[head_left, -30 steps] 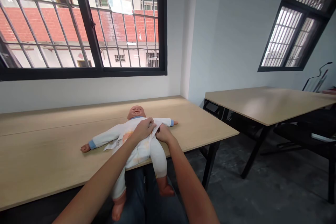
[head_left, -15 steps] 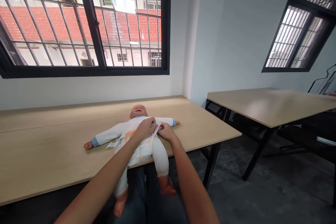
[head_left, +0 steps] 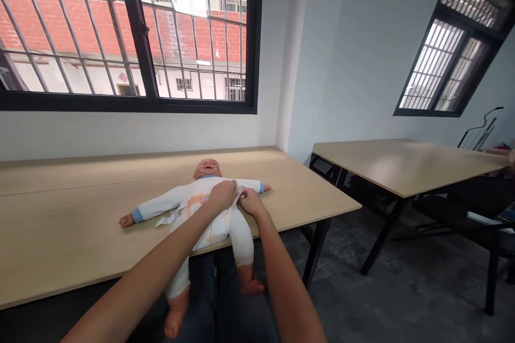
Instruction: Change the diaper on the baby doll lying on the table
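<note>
A baby doll (head_left: 240, 233) in a white outfit with blue cuffs and collar lies on its back on the table, its legs hanging over the front edge. Around its hips sits a white diaper (head_left: 214, 233) with an orange and yellow print. My left hand (head_left: 223, 194) is closed at the diaper's upper right edge, over the doll's belly. Just beside it, my right hand (head_left: 251, 202) pinches the white strip of the diaper at the doll's hip. On the other side, a loose white diaper tab (head_left: 163, 221) sticks out. My forearms cover part of the doll.
The wooden table (head_left: 72, 236) runs along the wall under a barred window (head_left: 151, 99). To the right stands a second table (head_left: 362, 163), with a dark chair (head_left: 450, 209) near it. A gap of grey floor (head_left: 341, 262) separates the tables.
The view has shifted a little, so the doll and table appear slightly farther left. Both hands stay at the same side of the diaper, with only slight finger movement.
</note>
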A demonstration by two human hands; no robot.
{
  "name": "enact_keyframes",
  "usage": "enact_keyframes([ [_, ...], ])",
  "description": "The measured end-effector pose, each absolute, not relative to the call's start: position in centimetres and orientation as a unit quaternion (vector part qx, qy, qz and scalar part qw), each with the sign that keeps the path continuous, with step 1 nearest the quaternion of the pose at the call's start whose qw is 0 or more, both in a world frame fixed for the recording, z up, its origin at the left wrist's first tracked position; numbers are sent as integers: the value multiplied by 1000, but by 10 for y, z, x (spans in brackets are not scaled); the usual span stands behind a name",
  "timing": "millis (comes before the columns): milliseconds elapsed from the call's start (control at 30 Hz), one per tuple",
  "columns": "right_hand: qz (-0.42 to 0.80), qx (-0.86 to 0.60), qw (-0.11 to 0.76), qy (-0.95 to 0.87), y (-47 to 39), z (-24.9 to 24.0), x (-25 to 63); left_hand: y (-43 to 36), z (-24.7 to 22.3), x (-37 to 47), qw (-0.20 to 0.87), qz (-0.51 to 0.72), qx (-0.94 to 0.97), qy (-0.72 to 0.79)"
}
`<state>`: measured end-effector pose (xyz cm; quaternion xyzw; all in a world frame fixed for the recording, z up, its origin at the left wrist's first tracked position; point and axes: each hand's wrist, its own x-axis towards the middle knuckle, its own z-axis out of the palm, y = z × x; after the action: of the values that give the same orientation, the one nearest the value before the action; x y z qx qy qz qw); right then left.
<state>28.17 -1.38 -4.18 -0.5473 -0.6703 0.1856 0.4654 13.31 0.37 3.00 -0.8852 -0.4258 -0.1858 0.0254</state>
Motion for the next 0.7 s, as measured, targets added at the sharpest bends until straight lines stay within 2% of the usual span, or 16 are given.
enact_keyframes([
  [233, 188, -511, 496, -676, -11, -44, 282, -14, 30, 145, 103, -160, -911, -367],
  [467, 183, -513, 513, -663, -9, -49, 284, -18, 31, 139, 100, -115, -923, -354],
  [700, 238, -512, 526, -636, -2, -57, 286, -34, 35, 108, 67, -90, -952, -286],
])
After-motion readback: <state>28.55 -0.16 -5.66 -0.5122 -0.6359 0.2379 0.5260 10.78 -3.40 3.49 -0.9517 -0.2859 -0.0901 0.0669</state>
